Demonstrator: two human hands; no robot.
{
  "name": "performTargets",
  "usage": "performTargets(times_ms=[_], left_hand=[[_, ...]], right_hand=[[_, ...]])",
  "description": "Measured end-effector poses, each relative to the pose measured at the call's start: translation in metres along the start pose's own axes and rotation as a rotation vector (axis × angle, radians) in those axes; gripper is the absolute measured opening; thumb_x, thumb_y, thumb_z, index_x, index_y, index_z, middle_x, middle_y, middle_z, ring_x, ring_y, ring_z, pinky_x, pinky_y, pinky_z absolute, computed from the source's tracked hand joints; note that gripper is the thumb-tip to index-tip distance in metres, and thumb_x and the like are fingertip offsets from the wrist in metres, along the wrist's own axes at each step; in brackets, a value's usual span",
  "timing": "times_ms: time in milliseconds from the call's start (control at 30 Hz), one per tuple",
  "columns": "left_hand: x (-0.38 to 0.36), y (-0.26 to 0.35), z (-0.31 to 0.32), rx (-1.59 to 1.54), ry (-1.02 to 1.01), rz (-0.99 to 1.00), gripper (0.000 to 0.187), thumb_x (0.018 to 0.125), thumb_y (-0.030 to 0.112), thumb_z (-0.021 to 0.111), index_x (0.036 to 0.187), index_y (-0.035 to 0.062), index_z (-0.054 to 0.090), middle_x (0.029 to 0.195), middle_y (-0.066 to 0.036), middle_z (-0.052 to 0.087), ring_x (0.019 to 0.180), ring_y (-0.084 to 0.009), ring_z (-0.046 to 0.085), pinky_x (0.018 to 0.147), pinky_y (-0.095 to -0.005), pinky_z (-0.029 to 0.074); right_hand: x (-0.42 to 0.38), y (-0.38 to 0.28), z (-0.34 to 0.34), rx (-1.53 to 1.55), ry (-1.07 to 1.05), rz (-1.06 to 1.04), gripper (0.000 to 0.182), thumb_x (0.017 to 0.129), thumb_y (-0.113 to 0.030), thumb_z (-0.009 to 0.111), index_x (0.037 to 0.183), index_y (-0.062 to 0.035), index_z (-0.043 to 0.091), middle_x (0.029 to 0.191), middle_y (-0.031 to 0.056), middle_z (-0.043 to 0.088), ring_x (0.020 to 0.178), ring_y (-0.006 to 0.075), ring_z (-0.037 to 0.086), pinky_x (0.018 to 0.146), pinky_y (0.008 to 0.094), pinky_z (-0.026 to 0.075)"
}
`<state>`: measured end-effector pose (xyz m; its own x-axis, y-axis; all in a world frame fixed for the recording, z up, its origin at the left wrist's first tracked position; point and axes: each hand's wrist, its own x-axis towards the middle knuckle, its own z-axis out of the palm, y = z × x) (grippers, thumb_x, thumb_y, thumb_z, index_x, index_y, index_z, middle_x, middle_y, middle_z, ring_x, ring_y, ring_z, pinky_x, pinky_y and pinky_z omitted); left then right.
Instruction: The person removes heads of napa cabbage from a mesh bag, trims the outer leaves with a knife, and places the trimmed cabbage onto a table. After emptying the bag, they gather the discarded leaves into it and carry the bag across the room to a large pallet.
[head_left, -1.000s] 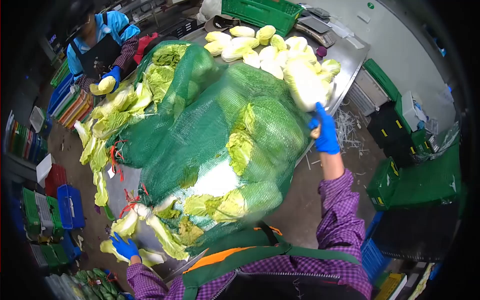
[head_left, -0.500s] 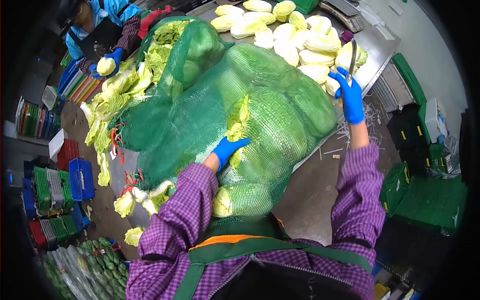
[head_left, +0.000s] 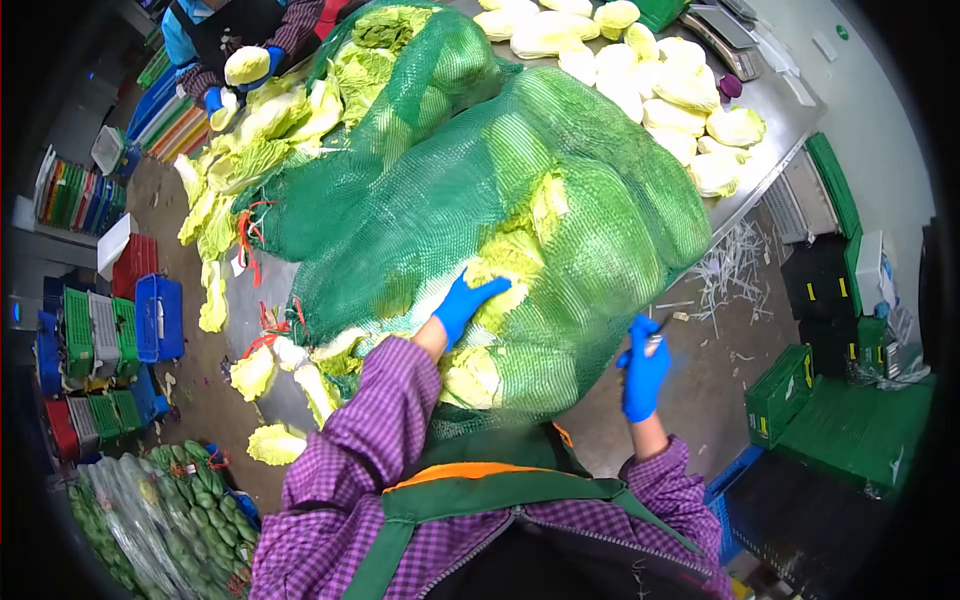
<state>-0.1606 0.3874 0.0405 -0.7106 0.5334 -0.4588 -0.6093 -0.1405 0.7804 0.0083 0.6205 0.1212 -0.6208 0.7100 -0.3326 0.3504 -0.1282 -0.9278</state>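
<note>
Cabbage [head_left: 512, 258] — L hand [head_left: 467, 303] atop, R hand [head_left: 645, 372] w/ tool [head_left: 654, 344]

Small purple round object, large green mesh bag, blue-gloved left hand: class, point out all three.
Small purple round object [head_left: 731, 87], head view: its middle.
Large green mesh bag [head_left: 405, 230], head view: its darker green mesh.
Blue-gloved left hand [head_left: 460, 306], head view: the back.
</note>
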Motion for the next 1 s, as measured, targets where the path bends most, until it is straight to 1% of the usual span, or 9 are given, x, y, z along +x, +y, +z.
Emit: performTargets(times_ms=[67,300,367,433,600,700,767,833,1000], left_hand=[[0.011,0.017,0.023,-0.055,0.004,0.012,0.051,0.080,0.016,0.071,0.124,0.0021,0.050,0.113,-0.007,0.061,0.100,-0.0187,0.060,0.088,-0.0319,0.049],[0.012,0.027,0.034,-0.107,0.025,0.016,0.052,0.074,0.007,0.075,0.120,0.0010,0.052,0.109,-0.010,0.062,0.089,-0.0213,0.064,0.079,-0.0342,0.053],[-0.015,0.017,0.021,-0.080,0.140,0.297,0.072,0.066,0.011,0.082,0.126,0.0011,0.044,0.111,-0.011,0.060,0.097,-0.0211,0.060,0.083,-0.0349,0.051],[-0.053,0.007,-0.013,0.401,0.404,0.659,0.076,0.065,0.007,0.082,0.128,0.0008,0.039,0.108,-0.012,0.060,0.099,-0.0223,0.059,0.086,-0.0346,0.050],[-0.217,0.060,-0.133,-0.081,0.542,0.581,0.050,0.077,0.008,0.067,0.123,0.0008,0.049,0.115,-0.012,0.059,0.106,-0.0238,0.057,0.093,-0.0378,0.046],[-0.310,0.036,-0.202,-0.450,0.740,0.623,0.042,0.087,0.019,0.055,0.124,0.0017,0.050,0.119,-0.012,0.058,0.106,-0.0269,0.058,0.096,-0.0411,0.044],[-0.358,0.022,-0.218,-0.485,0.843,0.649,0.045,0.088,0.024,0.055,0.127,0.0024,0.049,0.122,-0.012,0.057,0.110,-0.0269,0.056,0.097,-0.0415,0.043],[-0.395,-0.008,-0.242,-0.657,0.935,0.564,0.049,0.089,0.029,0.056,0.130,0.0038,0.047,0.125,-0.011,0.056,0.113,-0.0264,0.054,0.099,-0.0415,0.041],[-0.459,-0.078,-0.290,-0.829,0.941,0.214,0.048,0.089,0.034,0.058,0.128,0.0063,0.050,0.124,-0.008,0.057,0.112,-0.0234,0.055,0.096,-0.0388,0.045]], right_hand=[[0.012,0.092,0.002,-0.104,-0.060,-0.061,0.023,0.094,-0.016,0.050,0.109,-0.0002,0.055,0.090,0.0046,0.062,0.071,0.0122,0.055,0.063,0.0277,0.046],[-0.016,0.091,0.035,0.459,-0.151,-0.049,0.029,0.097,-0.018,0.043,0.119,-0.0015,0.052,0.110,0.0047,0.058,0.097,0.0142,0.053,0.084,0.0306,0.044],[-0.018,0.085,0.035,0.464,-0.155,-0.067,0.029,0.097,-0.019,0.043,0.119,-0.0018,0.052,0.109,0.0046,0.058,0.097,0.0142,0.053,0.084,0.0306,0.044],[-0.010,0.083,0.029,0.407,-0.106,-0.116,0.029,0.097,-0.020,0.044,0.118,-0.0022,0.053,0.107,0.0036,0.058,0.092,0.0136,0.054,0.080,0.0301,0.045],[-0.038,0.003,0.031,-0.014,0.147,-0.251,0.030,0.095,-0.012,0.049,0.124,-0.0032,0.048,0.103,0.0019,0.055,0.091,0.0083,0.050,0.075,0.0237,0.043],[-0.068,-0.012,0.071,-0.116,-0.053,-0.458,0.036,0.092,-0.003,0.051,0.128,-0.0027,0.044,0.104,0.0021,0.054,0.090,0.0080,0.050,0.074,0.0234,0.043],[-0.110,-0.027,0.127,-0.100,-0.297,-0.392,0.044,0.088,-0.001,0.055,0.130,-0.0009,0.042,0.106,0.0033,0.053,0.093,0.0088,0.050,0.076,0.0242,0.043],[-0.148,-0.020,0.181,-0.130,-0.721,-0.514,0.046,0.087,-0.003,0.058,0.130,-0.0023,0.042,0.103,0.0067,0.058,0.092,0.0134,0.055,0.079,0.0265,0.045],[-0.228,0.041,0.279,-0.308,-1.158,-0.456,0.041,0.088,-0.011,0.059,0.126,-0.0062,0.048,0.093,0.0156,0.064,0.084,0.0257,0.064,0.073,0.0334,0.049]])
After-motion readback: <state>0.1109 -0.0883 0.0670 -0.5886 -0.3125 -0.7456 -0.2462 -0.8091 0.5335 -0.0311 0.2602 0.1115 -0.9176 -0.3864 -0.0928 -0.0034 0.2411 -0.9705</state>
